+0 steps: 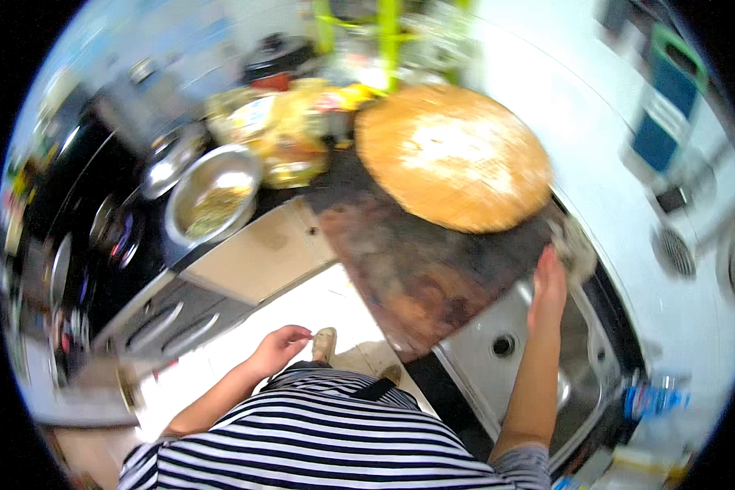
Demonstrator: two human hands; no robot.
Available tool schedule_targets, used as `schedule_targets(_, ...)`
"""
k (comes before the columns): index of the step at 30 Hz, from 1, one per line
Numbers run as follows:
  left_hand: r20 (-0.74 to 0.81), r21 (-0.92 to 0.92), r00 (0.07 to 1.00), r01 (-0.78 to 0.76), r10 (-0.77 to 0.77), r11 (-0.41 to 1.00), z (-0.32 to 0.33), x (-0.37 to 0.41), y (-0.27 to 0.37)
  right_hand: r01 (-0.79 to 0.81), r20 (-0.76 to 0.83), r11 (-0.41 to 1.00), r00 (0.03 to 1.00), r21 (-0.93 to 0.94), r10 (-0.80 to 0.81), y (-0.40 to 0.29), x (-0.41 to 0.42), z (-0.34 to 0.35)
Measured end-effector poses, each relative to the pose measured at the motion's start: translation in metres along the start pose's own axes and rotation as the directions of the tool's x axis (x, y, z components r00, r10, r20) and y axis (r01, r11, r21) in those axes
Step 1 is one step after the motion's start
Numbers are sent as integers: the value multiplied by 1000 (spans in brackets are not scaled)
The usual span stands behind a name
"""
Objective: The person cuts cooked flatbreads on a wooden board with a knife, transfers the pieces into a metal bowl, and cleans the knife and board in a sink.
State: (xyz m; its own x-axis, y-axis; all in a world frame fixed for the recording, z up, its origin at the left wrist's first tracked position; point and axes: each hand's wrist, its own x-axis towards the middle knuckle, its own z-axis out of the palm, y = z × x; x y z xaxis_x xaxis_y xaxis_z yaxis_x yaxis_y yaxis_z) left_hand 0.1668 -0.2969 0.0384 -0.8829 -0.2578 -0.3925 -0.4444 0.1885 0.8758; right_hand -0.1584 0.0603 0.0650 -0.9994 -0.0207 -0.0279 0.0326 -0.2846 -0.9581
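Observation:
My right hand (549, 282) reaches over the sink (478, 349), its fingertips at a pale crumpled cloth or bag (572, 248) by the sink's far corner; blur hides whether it grips it. Low at the left, over the floor, my left hand (282, 349) is held with loosely curled fingers and nothing seen in it. A dark reddish-brown board (429, 275) lies between the hands, overlapping the sink's edge. Behind it is a large round wooden board (453, 159) with a bright patch on top. A metal bowl (213, 196) at the left holds greenish shredded food.
Yellowish plastic bags (282, 131) are piled beside the bowl. Farther left are a metal lid (174, 160) and a black stove (98, 202). A green rack (389, 46) stands at the back. Bottles with blue labels (652, 398) are right of the sink.

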Motion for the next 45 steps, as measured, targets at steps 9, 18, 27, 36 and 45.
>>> schedule_targets(9,-203,-55,973,-126,112,991,-61,-52,-67,-261,387,928,852,-267,351,68,-158,129)
schedule_targets(18,-465,-247,882,-48,-75,968,-179,-158,-190,-270,597,833,594,-483,539,121,-265,297)
schedule_targets(27,-649,-530,665,-46,-370,847,-263,-298,-287,-11,797,808,156,-589,583,185,-390,473)
schedule_targets(36,-637,-731,487,-136,-597,669,-283,-359,-325,461,997,885,22,-70,68,174,-400,691)
schedule_targets(45,-694,-720,257,-252,-673,646,-375,-371,-319,819,953,494,204,-291,224,235,-368,904)
